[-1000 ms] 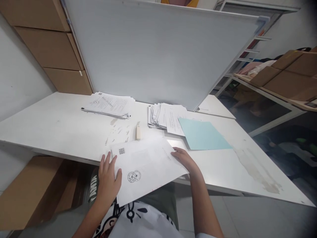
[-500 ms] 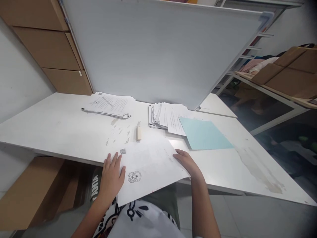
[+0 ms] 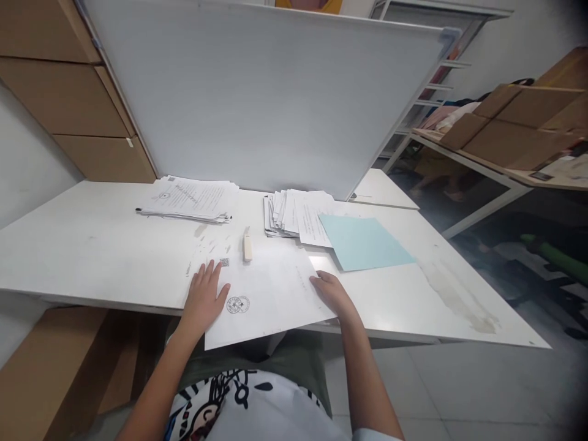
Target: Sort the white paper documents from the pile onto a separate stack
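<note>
A white sheet of paper (image 3: 271,294) with a round stamp and a small QR code lies at the near edge of the white table (image 3: 101,245), partly hanging over it. My left hand (image 3: 204,297) lies flat on the sheet's left edge, fingers spread. Over on the sheet's right edge rests my right hand (image 3: 331,293), its fingers stretched out and slightly curved. A small cream eraser-like block (image 3: 248,247) sits just beyond the sheet.
A stack of printed papers (image 3: 188,199) lies at the back left, a fanned pile of papers (image 3: 294,211) at the back middle, with a light blue sheet (image 3: 361,242) beside it. A large whiteboard (image 3: 257,92) leans behind. Cardboard boxes (image 3: 55,367) stand under the table.
The sheet has slid farther onto the table, away from me, with both hands moving along on its edges. The camera has shifted slightly.
</note>
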Tool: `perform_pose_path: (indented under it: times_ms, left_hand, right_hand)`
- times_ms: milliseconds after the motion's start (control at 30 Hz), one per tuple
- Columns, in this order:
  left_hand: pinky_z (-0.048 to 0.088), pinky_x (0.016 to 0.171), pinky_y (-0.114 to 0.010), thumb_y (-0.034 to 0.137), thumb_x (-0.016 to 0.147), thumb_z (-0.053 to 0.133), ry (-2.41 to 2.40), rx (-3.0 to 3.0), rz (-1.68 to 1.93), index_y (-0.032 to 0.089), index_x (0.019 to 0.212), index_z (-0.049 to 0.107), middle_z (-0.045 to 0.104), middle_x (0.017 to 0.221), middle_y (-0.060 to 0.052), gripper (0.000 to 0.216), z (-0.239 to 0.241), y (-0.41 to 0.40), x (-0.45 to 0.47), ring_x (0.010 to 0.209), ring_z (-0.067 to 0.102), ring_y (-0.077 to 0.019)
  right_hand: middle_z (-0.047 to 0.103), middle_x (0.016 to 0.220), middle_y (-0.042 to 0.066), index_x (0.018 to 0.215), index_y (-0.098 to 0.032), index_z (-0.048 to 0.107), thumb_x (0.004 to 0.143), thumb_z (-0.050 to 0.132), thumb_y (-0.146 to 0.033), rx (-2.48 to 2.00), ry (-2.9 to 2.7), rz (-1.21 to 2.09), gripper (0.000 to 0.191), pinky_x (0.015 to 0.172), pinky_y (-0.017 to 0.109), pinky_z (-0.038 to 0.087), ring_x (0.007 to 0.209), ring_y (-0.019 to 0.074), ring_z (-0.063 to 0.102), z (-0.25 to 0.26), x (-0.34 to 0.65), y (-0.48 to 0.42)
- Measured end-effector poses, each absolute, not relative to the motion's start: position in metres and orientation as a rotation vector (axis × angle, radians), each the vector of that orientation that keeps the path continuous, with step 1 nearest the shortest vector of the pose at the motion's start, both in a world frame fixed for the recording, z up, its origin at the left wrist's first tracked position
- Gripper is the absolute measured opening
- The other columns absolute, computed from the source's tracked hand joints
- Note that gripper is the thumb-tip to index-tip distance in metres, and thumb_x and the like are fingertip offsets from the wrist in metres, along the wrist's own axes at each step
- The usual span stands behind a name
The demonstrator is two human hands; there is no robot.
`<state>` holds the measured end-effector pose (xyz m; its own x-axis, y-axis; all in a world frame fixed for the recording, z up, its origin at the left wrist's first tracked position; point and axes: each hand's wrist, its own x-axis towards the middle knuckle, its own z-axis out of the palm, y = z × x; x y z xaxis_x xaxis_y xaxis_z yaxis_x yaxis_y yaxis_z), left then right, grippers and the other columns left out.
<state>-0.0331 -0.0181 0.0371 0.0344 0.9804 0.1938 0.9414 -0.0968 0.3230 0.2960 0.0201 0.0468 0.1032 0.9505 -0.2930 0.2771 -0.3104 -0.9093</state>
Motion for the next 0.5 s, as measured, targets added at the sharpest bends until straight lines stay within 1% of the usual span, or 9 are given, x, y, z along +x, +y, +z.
perform_pose_path:
  times_ms: [100,200,267,333,367,433,500]
  left_hand:
    - [0.024,0.114,-0.052,0.046,0.094,0.032,2.038,2.171,0.562,0.008,0.145,0.034,0.034,0.151,-0.019,0.064,0.03,-0.02,-0.038,0.143,0.024,-0.0311]
    - [0.022,0.115,-0.052,0.047,0.094,0.031,2.003,2.181,0.589,0.008,0.148,0.026,0.029,0.153,-0.018,0.067,0.027,-0.024,-0.041,0.144,0.02,-0.0302]
    - [0.021,0.115,-0.053,0.047,0.095,0.029,1.995,2.131,0.597,0.007,0.149,0.023,0.026,0.155,-0.019,0.068,0.031,-0.025,-0.037,0.145,0.018,-0.0308]
    - [0.019,0.116,-0.05,0.047,0.095,0.026,1.956,2.093,0.6,0.006,0.149,0.021,0.023,0.156,-0.019,0.068,0.041,-0.021,-0.027,0.145,0.016,-0.0303]
    - [0.018,0.117,-0.048,0.047,0.095,0.026,1.908,2.105,0.606,0.007,0.149,0.022,0.023,0.156,-0.018,0.068,0.047,-0.016,-0.02,0.145,0.015,-0.0292]
    - [0.014,0.118,-0.044,0.046,0.094,0.03,1.771,2.203,0.636,0.012,0.149,0.024,0.024,0.157,-0.013,0.064,0.06,0.003,-0.004,0.146,0.013,-0.0258]
    - [0.014,0.118,-0.042,0.042,0.094,0.033,1.651,2.281,0.65,0.016,0.148,0.028,0.028,0.156,-0.01,0.06,0.071,0.031,0.013,0.146,0.015,-0.024]
  right_hand:
    - [0.074,0.085,0.008,0.076,-0.017,0.065,0.069,0.058,-0.037,-1.648,-1.261,1.231,0.023,0.069,0.031,0.051,0.083,0.0275,0.067,0.041,0.297,0.021]
    - [0.073,0.08,0.006,0.076,-0.016,0.065,0.069,0.058,-0.039,-1.642,-1.28,1.242,0.025,0.066,0.029,0.05,0.078,0.0257,0.067,0.039,0.298,0.022]
    - [0.072,0.078,0.006,0.076,-0.016,0.065,0.069,0.057,-0.04,-1.661,-1.297,1.251,0.026,0.065,0.029,0.049,0.076,0.025,0.066,0.039,0.299,0.022]
    - [0.072,0.079,0.007,0.077,-0.016,0.066,0.069,0.057,-0.039,-1.711,-1.311,1.234,0.026,0.065,0.029,0.049,0.076,0.0252,0.066,0.041,0.299,0.021]
    - [0.072,0.08,0.008,0.078,-0.016,0.066,0.069,0.057,-0.039,-1.745,-1.32,1.211,0.026,0.066,0.029,0.049,0.078,0.0257,0.066,0.043,0.299,0.02]
    - [0.072,0.083,0.009,0.078,-0.016,0.067,0.068,0.058,-0.038,-1.799,-1.354,1.14,0.026,0.068,0.03,0.049,0.082,0.0274,0.066,0.045,0.299,0.019]
    - [0.072,0.083,0.009,0.076,-0.016,0.067,0.068,0.058,-0.038,-1.799,-1.389,1.109,0.025,0.07,0.031,0.049,0.084,0.0292,0.066,0.045,0.299,0.018]
